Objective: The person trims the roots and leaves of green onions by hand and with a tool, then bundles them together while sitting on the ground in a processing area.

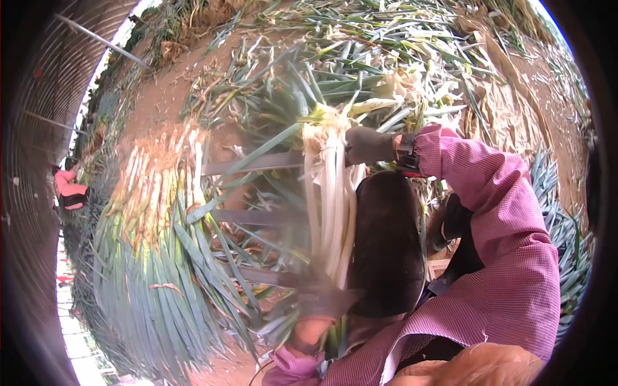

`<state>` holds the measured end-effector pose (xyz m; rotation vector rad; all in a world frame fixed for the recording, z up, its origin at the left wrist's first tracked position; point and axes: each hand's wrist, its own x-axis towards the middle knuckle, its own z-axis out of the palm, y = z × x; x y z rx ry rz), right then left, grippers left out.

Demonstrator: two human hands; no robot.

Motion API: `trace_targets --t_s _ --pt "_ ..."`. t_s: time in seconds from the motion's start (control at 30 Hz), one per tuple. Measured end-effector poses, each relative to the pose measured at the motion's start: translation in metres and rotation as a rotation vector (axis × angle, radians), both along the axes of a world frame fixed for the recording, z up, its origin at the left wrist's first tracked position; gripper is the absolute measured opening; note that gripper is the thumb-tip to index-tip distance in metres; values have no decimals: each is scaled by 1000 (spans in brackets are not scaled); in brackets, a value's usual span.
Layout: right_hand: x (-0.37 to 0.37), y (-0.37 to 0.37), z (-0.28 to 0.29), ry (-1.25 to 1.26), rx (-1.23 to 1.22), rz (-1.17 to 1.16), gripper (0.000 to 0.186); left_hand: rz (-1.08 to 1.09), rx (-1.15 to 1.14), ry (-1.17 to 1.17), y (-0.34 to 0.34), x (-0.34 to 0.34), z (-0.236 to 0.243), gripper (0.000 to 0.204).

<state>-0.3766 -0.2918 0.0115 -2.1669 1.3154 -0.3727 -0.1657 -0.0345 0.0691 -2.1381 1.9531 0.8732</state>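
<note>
A bunch of long green onions lies lengthwise in front of me, its pale stalks side by side and its root ends away from me. My right hand, in a dark glove, is closed at the bunch's root end; its fingertips are hidden against the stalks. Lower down, my left hand, also gloved and blurred by motion, wraps across the stalks where they turn green. Green leaves come out below it. My dark-clad knee is right beside the bunch.
Grey flat bars run leftward from the bunch. A large heap of green onions lies at the left, roots away from me. Loose leaves and trimmings cover the ground ahead. Brown sheeting lies far right. Another person is at the far left.
</note>
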Motion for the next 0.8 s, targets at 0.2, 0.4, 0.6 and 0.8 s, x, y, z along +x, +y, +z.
trace_targets --t_s 0.2,0.4,0.6,0.8 --pt "-4 -11 0 233 -160 315 72 33 -55 -65 -10 14 -26 101" --pt "6 -13 -35 -118 -259 132 48 14 -30 -212 -18 10 -26 68" --pt "-53 36 68 -364 -492 45 51 -106 -289 -92 9 -1 31 58" --pt "-122 44 54 -535 -388 311 63 -116 -282 -111 31 -42 19 57"
